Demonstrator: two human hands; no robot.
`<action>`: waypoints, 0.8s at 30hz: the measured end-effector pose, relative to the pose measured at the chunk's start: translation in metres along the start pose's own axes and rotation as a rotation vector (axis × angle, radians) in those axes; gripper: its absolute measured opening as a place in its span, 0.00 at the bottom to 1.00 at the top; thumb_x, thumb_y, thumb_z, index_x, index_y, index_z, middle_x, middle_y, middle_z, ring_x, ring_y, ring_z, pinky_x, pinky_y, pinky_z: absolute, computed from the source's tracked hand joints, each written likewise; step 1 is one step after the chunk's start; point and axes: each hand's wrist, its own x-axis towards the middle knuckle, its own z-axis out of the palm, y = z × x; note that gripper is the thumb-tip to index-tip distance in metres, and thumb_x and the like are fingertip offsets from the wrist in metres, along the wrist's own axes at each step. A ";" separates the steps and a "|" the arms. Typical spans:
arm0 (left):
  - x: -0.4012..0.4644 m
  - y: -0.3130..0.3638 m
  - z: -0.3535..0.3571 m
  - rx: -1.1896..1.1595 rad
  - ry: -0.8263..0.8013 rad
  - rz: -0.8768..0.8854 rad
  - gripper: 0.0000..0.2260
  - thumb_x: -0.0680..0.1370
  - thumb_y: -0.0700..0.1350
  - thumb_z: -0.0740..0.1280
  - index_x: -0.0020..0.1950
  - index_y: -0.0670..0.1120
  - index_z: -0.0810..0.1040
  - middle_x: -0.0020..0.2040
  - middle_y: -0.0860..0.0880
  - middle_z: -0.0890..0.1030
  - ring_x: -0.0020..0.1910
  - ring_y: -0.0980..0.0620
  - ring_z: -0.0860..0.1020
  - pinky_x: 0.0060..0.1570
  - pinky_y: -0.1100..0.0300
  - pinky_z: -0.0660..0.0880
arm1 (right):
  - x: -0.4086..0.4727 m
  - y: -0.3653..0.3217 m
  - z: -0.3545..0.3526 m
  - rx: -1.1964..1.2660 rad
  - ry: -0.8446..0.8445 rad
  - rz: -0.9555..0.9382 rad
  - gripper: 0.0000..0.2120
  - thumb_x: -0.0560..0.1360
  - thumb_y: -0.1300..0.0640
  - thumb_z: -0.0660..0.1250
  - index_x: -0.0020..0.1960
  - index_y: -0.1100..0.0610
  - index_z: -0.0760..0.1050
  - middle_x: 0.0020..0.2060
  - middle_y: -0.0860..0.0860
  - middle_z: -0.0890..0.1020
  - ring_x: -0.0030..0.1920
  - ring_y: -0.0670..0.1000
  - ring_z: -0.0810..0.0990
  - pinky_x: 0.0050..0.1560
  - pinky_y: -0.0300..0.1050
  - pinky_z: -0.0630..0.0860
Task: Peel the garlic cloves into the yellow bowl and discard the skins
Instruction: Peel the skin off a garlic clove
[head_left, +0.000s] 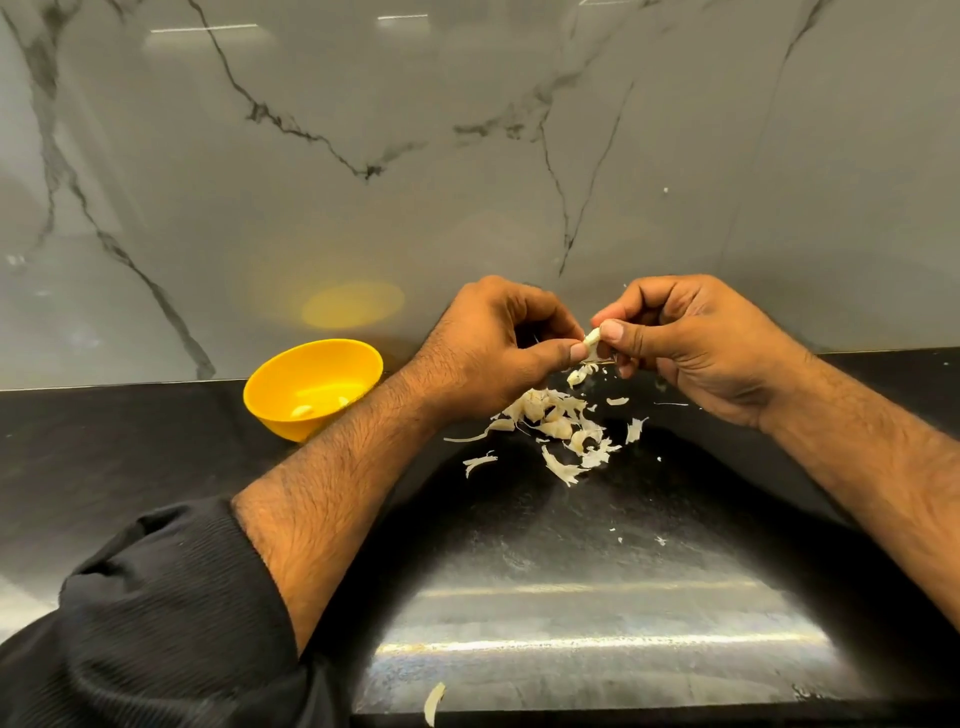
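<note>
garlic clove (592, 339): held up in the air between both hands, just above the skin pile and near the back edge of the counter, right of the bowl. Only a small pale bit shows, so I can't tell how much skin is left on it.
counter (597, 540): dark and glossy, runs up to a marble-look back wall (467, 156). Everything sits toward the back edge.
left hand (498, 348): fingers curled in, thumb and fingertips pinching the clove or a strip of its skin; honestly can't tell which.
right hand (691, 343): same deal, thumb and forefinger clamped on the clove's other end.
yellow bowl (270, 395): against the back edge, left of the hands, clear of the left forearm. Looks like two peeled cloves inside already.
skins (556, 426): loose heap on the counter right under the hands, with stray flakes toward the front edge.
lone skin flake (434, 702): at the front edge, well apart from the heap.
how to do it well: imo keep one hand steady on the clove and pull the skin lengthwise with the other, over the pile so the bits land together. Then a short reach left to drop it in the bowl. Skins aren't discarded yet.
</note>
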 end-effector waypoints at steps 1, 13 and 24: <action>0.000 0.000 0.000 0.036 0.001 -0.009 0.04 0.79 0.46 0.77 0.51 0.47 0.88 0.41 0.52 0.87 0.40 0.54 0.86 0.45 0.53 0.86 | 0.000 0.000 0.003 -0.042 0.027 0.013 0.09 0.72 0.63 0.74 0.49 0.67 0.82 0.39 0.60 0.85 0.38 0.52 0.82 0.37 0.43 0.79; 0.001 -0.003 -0.010 0.088 0.051 -0.149 0.09 0.78 0.54 0.77 0.52 0.49 0.86 0.43 0.52 0.87 0.42 0.54 0.87 0.44 0.52 0.87 | 0.002 -0.013 0.020 -1.368 -0.240 0.094 0.08 0.75 0.58 0.75 0.41 0.48 0.80 0.37 0.43 0.83 0.42 0.46 0.83 0.45 0.47 0.82; -0.001 0.000 -0.009 -0.068 -0.009 -0.110 0.10 0.76 0.46 0.80 0.55 0.46 0.86 0.44 0.47 0.87 0.42 0.48 0.87 0.46 0.52 0.86 | -0.004 -0.011 -0.005 -0.054 -0.127 -0.021 0.10 0.73 0.64 0.72 0.54 0.65 0.82 0.43 0.63 0.86 0.41 0.55 0.83 0.42 0.43 0.84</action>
